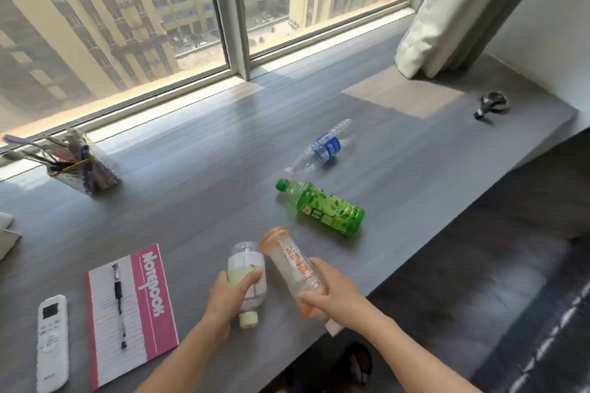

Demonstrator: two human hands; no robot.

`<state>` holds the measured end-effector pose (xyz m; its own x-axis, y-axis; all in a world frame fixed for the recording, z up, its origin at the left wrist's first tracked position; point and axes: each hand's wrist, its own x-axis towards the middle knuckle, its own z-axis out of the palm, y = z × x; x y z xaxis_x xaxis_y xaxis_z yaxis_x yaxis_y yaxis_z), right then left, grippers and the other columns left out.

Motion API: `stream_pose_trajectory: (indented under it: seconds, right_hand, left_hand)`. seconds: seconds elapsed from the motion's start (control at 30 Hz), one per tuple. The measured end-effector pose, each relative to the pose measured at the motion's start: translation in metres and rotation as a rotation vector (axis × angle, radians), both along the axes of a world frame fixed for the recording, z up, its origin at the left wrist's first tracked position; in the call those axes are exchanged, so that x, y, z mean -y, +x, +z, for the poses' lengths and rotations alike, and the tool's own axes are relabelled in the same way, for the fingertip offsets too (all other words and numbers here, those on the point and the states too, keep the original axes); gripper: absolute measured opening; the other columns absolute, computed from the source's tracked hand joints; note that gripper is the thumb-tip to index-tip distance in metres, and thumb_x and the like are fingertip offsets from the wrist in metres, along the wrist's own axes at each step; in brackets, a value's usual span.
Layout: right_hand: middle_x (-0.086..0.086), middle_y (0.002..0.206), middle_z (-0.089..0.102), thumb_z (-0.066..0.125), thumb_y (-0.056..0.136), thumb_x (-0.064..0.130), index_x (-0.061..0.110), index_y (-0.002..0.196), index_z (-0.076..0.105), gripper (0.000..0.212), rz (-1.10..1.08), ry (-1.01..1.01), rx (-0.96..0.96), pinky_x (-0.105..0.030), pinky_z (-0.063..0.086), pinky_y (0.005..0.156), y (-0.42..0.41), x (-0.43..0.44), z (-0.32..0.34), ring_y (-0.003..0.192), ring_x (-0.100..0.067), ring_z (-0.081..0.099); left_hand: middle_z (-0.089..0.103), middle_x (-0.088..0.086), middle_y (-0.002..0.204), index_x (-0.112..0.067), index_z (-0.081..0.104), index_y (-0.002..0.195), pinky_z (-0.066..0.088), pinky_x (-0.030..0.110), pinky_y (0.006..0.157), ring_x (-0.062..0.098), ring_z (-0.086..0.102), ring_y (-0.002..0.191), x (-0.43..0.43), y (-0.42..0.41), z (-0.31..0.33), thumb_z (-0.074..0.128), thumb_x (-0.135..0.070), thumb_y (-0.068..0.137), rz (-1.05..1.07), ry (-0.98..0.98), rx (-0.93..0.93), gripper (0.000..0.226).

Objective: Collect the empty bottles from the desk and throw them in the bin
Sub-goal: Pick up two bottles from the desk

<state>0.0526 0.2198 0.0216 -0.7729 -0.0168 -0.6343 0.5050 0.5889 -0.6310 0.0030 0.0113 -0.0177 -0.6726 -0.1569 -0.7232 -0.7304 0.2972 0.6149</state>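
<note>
Both hands grip bottles at the near edge of the desk point(198, 150). Left hand point(223, 297) is wrapped around a clear bottle point(247, 281) with a pale yellow-green label and cap, cap toward the person. Right hand point(332, 292) is closed on an orange-labelled bottle point(292, 262), tilted away. To the left lie a remote point(52, 343) and a pink notebook point(131, 313) with a pen point(118, 300) on it. Farther out a green bottle point(322, 207) lies on its side, then a clear, blue-labelled bottle point(322, 148), also lying down. A pen holder point(79, 166) stands far left near the window point(178, 19).
</note>
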Motion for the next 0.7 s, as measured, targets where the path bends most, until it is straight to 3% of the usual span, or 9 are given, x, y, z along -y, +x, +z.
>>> stream_pose_trajectory:
  seconds: [0.17, 0.33, 0.4, 0.47, 0.6, 0.7]
  right_hand:
    - [0.011, 0.133, 0.049, 0.067, 0.072, 0.038, 0.035, 0.142, 0.033, 0.078, -0.309, -0.12, 0.049, -0.031, 0.046, 0.103, 0.076, -0.057, 0.009, 0.116, -0.009, 0.052]
    - [0.006, 0.131, 0.055, 0.064, 0.078, 0.029, 0.032, 0.138, 0.04, 0.065, -0.593, -0.116, 0.033, -0.033, 0.049, 0.099, 0.178, -0.12, 0.002, 0.113, -0.015, 0.058]
    - [0.004, 0.131, 0.053, 0.065, 0.081, 0.023, 0.027, 0.139, 0.038, 0.064, -0.749, -0.125, 0.042, -0.036, 0.049, 0.098, 0.22, -0.145, -0.004, 0.114, -0.019, 0.057]
    - [0.002, 0.131, 0.05, 0.066, 0.083, 0.016, 0.02, 0.141, 0.038, 0.065, -0.879, -0.099, 0.054, -0.031, 0.043, 0.101, 0.261, -0.17, -0.012, 0.118, -0.017, 0.052]
    - [-0.008, 0.14, 0.05, 0.068, 0.083, 0.013, 0.013, 0.142, 0.036, 0.067, -1.045, -0.01, 0.112, -0.031, 0.038, 0.103, 0.335, -0.214, -0.034, 0.126, -0.022, 0.048]
    - [-0.009, 0.142, 0.049, 0.07, 0.081, 0.014, 0.013, 0.142, 0.038, 0.069, -1.183, 0.014, 0.173, -0.033, 0.038, 0.105, 0.376, -0.234, -0.048, 0.127, -0.023, 0.048]
  left_hand:
    - [0.07, 0.006, 0.09, -0.016, 0.061, 0.097, 0.054, 0.041, 0.072, 0.025, 0.068, 0.084, -0.055, 0.032, 0.017, 0.075, -0.047, 0.063, -0.29, 0.039, 0.037, 0.048]
    - [0.07, 0.0, 0.085, -0.021, 0.063, 0.096, 0.051, 0.021, 0.052, 0.01, 0.07, 0.069, -0.138, 0.075, 0.026, 0.077, -0.043, 0.069, -0.65, 0.101, 0.071, 0.038]
    - [0.07, 0.005, 0.09, -0.022, 0.061, 0.094, 0.055, 0.027, 0.055, 0.018, 0.071, 0.077, -0.175, 0.095, 0.027, 0.076, -0.047, 0.063, -0.789, 0.093, 0.092, 0.043]
    - [0.068, 0.005, 0.093, -0.024, 0.059, 0.093, 0.055, 0.031, 0.059, 0.024, 0.07, 0.084, -0.213, 0.113, 0.024, 0.073, -0.051, 0.059, -0.932, 0.043, 0.061, 0.046]
    - [0.065, 0.002, 0.1, -0.021, 0.055, 0.107, 0.06, 0.04, 0.077, 0.02, 0.065, 0.091, -0.284, 0.146, 0.011, 0.073, -0.045, 0.068, -1.187, -0.06, -0.056, 0.049]
    - [0.064, 0.003, 0.104, -0.018, 0.054, 0.111, 0.058, 0.041, 0.081, 0.02, 0.064, 0.092, -0.325, 0.161, 0.001, 0.073, -0.045, 0.068, -1.343, -0.167, -0.143, 0.055]
